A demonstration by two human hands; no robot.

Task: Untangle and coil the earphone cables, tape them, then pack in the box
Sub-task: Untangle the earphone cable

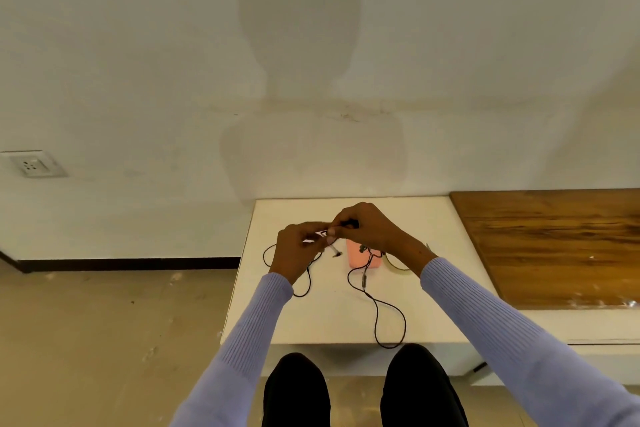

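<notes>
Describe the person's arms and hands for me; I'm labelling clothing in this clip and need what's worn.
Both arms wear long, light lavender sleeves in a fine ribbed knit, the ribs running along the arm: left sleeve, right sleeve. Each sleeve ends in a snug cuff at the wrist. The left hand and right hand are bare, with no gloves; no rings or watch show.

Both hands meet above the far middle of the white bench [311,322], the left hand [298,248] and right hand [363,227] touching at the fingertips, so no way through between them. Bare bench lies at 12 o'clock beyond the knuckles, and at 9 o'clock up to the left edge. At 3 o'clock the pink box [358,262] and tape roll [394,263] block the path beneath the right wrist. Toward 6 o'clock the black cable [388,305] loops across the surface and over the near edge; another loop sits under the left wrist.
</notes>
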